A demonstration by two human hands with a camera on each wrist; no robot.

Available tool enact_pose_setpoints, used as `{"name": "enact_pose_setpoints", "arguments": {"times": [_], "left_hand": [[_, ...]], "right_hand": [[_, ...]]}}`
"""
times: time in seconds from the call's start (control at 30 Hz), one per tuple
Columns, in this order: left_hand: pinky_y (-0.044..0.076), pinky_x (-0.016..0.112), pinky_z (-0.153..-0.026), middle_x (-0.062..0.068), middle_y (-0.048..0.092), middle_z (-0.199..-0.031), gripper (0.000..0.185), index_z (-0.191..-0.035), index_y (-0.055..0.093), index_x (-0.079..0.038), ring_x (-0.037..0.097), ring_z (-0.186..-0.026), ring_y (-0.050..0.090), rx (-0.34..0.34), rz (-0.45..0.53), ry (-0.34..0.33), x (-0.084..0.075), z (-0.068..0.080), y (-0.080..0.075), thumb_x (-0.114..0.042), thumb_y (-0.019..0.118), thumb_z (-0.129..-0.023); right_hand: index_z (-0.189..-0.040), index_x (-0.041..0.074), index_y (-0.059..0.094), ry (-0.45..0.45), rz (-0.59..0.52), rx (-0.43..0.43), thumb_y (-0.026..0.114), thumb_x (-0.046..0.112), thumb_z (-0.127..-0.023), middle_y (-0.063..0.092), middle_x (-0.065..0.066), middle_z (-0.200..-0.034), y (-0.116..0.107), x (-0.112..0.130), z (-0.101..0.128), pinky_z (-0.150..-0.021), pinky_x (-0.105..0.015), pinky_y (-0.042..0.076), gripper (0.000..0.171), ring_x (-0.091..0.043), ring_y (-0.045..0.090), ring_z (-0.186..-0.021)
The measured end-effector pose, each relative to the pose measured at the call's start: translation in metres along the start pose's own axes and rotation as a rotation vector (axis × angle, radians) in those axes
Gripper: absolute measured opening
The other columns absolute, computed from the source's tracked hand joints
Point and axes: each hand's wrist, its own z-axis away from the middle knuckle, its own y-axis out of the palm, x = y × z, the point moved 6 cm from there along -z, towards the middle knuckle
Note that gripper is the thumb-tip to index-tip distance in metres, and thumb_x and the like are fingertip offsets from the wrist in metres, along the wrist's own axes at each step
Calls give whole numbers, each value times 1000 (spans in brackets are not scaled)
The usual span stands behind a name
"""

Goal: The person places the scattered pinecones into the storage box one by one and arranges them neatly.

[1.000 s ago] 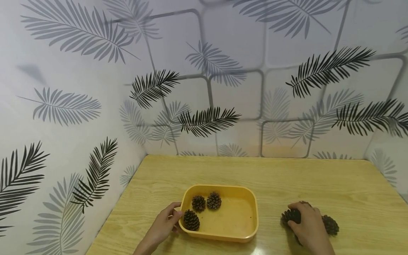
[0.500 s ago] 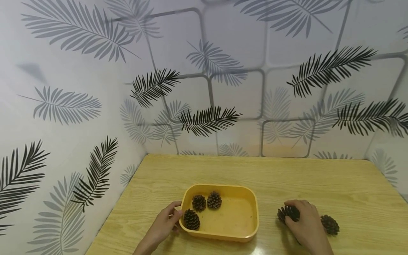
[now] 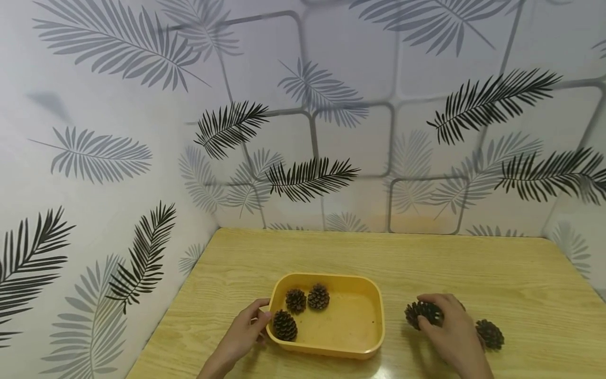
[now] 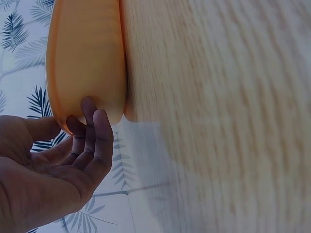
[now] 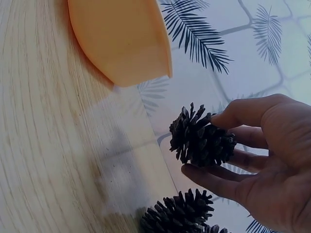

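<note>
Pine cone (image 3: 418, 315) pinched by right hand (image 3: 450, 329), left hand (image 3: 243, 334) pinching tray rim (image 3: 326, 351), table (image 3: 396, 295) between

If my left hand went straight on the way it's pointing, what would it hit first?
The yellow tray, most likely. Your left hand holds its left end, with no clear gap between them. Just inside that end, the nearest pinecone would probably come next, though depth is hard to judge.

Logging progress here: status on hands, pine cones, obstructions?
Left hand gripping yellow tray. Right hand holding pine cone. Three cones inside tray. Nothing visible between held cone and tray.
</note>
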Motion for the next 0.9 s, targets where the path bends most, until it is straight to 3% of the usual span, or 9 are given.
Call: {"name": "enact_pose_setpoints", "arguments": {"times": [0.17,0.53,0.9], "left_hand": [[61,39,-67,10,59,-97,47,-150,48,2,24,-77,64,0,-1,9,-1,0,0,-24,52,-111],[61,40,-68,10,58,-96,48,-150,48,1,23,-77,64,-2,-6,17,-2,-1,0,-26,53,-111],[63,41,-67,10,57,-96,51,-152,43,5,24,-76,67,32,27,28,-2,-1,1,-24,52,-112]], "right_hand": [[-125,2,71,-49,-13,-44,79,3,-89,62,-22,-122,1,10,-1,-81,-57,59,37,-46,62,-111],[-135,1,63,18,-80,-16,73,9,-96,57,-27,-133,0,15,-3,-95,-65,54,41,-48,55,-123],[-137,2,61,-35,-113,-65,73,7,-96,60,-24,-132,0,24,-3,-96,-63,55,43,-47,55,-124]]}}
